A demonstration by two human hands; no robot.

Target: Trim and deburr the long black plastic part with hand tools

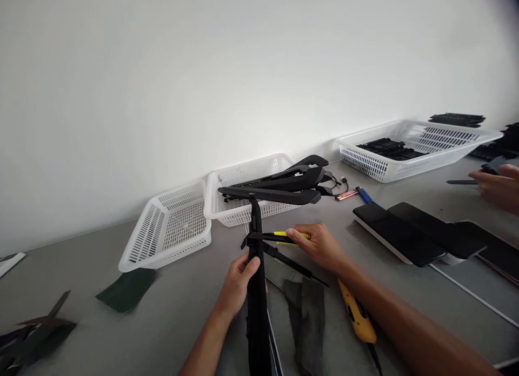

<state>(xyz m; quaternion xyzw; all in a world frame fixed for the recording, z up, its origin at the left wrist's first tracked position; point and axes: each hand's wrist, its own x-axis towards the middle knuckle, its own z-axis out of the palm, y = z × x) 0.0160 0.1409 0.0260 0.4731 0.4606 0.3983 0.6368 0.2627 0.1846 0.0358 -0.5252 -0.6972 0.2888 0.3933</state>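
My left hand (238, 287) is closed around a long black plastic part (256, 311) that stands roughly upright in front of me. My right hand (322, 243) grips a yellow-handled utility knife (279, 236). The dark blade end of the knife lies across the upper stretch of the black part, and I cannot tell whether it is cutting. A thin black strip (294, 263) slants down to the right just below the knife. Beneath my right forearm lies a yellow corded tool (357, 314). Dark cloth-like pieces (310, 322) rest on the table beside the black part.
A white basket (235, 218) bears several long black parts (279, 195). Left of it stands another white basket (140, 254); a third basket (385, 173) at right holds black pieces. Black flat slabs (399, 233) lie at right, near another person's hand (500, 187). A green sheet (127, 289) lies left.
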